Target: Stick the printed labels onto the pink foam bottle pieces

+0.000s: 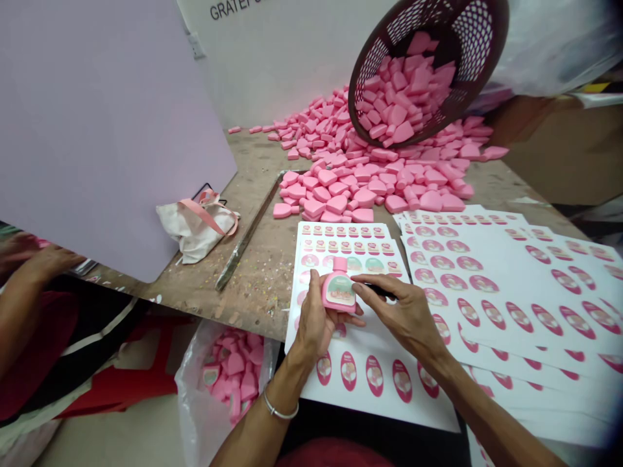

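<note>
Pink btl [339,295] was held above sticker sheet [374,410], neck pointing away, long axis approx. fore-aft; L hand [312,321] gripped its L side & underside; R hand [409,314], closed round dark tool [380,291], had fingertips at label's [339,285] R edge, contact unclear.

A pale wall [282,71] facing me, dark lettering [233,8] along its top, a tall lilac partition [97,130] on my left, a worn, paint-specked wooden table [257,285] before me, pale floor [131,431] below, soft indoor light.
</note>
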